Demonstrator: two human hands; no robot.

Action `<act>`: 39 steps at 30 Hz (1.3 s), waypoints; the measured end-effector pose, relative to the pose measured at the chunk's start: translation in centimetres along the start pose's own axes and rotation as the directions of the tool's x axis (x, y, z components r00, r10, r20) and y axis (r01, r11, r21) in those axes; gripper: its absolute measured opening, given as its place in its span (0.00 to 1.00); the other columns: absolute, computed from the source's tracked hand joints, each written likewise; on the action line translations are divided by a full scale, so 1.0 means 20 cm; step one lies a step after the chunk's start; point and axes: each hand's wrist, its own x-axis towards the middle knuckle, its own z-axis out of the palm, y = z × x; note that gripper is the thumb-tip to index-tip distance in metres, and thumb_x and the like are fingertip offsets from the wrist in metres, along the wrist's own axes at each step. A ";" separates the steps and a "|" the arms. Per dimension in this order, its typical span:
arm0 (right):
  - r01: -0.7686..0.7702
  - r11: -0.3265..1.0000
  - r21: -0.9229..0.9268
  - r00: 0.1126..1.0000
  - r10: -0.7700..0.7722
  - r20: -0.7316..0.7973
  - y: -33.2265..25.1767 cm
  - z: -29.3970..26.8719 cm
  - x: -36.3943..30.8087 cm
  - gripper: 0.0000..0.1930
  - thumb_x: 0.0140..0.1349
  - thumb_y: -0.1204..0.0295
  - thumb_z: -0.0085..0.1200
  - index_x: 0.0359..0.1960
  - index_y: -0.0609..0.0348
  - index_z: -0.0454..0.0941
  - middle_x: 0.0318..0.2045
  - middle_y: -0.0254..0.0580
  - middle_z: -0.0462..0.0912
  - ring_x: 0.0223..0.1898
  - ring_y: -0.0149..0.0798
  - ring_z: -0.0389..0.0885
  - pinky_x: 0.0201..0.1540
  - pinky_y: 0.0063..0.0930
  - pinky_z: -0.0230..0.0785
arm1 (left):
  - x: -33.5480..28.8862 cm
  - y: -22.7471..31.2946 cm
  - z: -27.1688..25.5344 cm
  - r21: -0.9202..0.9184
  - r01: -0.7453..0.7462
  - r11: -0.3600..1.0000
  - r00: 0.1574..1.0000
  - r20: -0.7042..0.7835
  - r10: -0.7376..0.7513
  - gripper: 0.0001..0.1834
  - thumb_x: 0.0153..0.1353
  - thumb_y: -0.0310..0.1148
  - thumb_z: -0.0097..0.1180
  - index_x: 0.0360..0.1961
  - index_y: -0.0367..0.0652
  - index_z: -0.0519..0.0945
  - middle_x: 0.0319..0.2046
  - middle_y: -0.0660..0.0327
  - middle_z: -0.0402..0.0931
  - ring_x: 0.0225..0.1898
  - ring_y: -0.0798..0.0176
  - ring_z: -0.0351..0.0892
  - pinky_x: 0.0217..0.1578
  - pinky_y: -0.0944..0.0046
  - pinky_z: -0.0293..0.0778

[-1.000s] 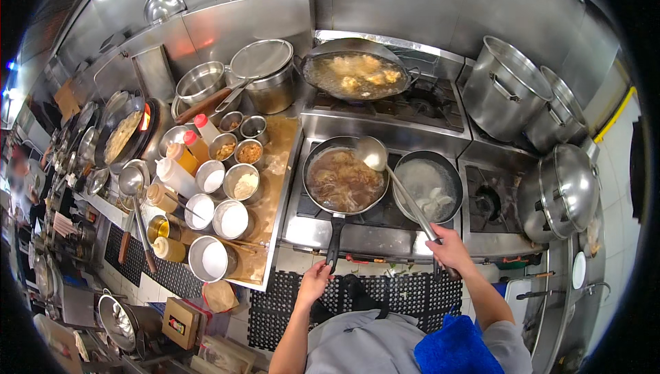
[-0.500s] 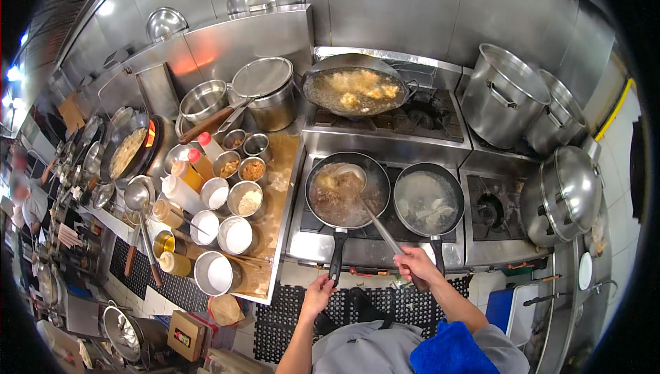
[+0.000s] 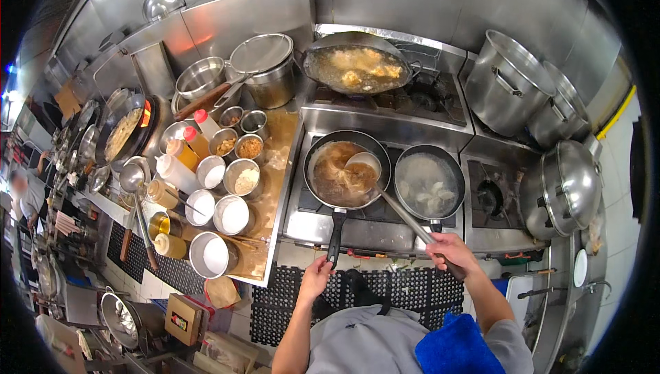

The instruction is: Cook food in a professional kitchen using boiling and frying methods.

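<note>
My left hand [image 3: 318, 276] is closed around the end of the black handle [image 3: 335, 236] of a frying pan [image 3: 348, 137]. Brown liquid [image 3: 337, 185] with pale swirls fills that pan. In my right hand [image 3: 452, 253] is the long handle of a metal ladle [image 3: 402, 214], whose bowl dips into the liquid at the pan's right side. Beside it on the stove sits a second frying pan [image 3: 454, 168], with cloudy liquid and pale pieces [image 3: 434, 194] in it; my right forearm and the ladle pass near its handle.
Behind the burners, a wok [image 3: 323, 78] holds golden pieces frying in oil. Tall steel pots [image 3: 512, 89] and a domed steel lid [image 3: 577, 185] stand to the right. On the left counter [image 3: 278, 168] are squeeze bottles [image 3: 180, 174] and several metal cups [image 3: 232, 214].
My right hand has moved right and slightly up with the ladle, so its bowl now lies nearer the pan's right side. My left hand keeps hold of the pan handle.
</note>
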 end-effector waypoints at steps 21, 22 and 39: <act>0.106 0.809 -0.579 0.983 -0.174 -0.064 0.04 -0.06 0.14 0.29 0.58 0.76 0.56 0.63 0.56 0.64 0.15 0.31 0.72 0.12 0.24 0.66 0.15 0.22 0.62 | -0.02 0.03 0.01 -0.040 -0.003 0.999 1.000 -0.013 0.003 0.18 0.65 0.30 0.48 0.54 0.34 0.71 0.33 0.62 0.78 0.32 0.72 0.78 0.32 0.73 0.71; 0.107 0.816 -0.568 0.984 -0.168 -0.057 0.05 -0.06 0.17 0.29 0.58 0.76 0.56 0.63 0.56 0.64 0.16 0.32 0.72 0.12 0.24 0.67 0.15 0.22 0.62 | -0.02 0.03 0.01 -0.031 -0.011 0.999 1.000 -0.014 0.010 0.18 0.65 0.31 0.48 0.54 0.34 0.71 0.33 0.62 0.78 0.32 0.72 0.78 0.32 0.73 0.71; 0.307 0.404 -0.861 0.854 -0.517 0.062 0.06 -0.18 0.42 0.29 0.54 0.70 0.58 0.59 0.62 0.66 0.39 0.60 0.80 0.37 0.50 0.81 0.45 0.35 0.70 | -0.05 0.07 0.02 0.002 0.003 1.000 1.000 -0.027 -0.003 0.17 0.66 0.32 0.47 0.54 0.35 0.72 0.39 0.62 0.79 0.34 0.72 0.77 0.36 0.72 0.71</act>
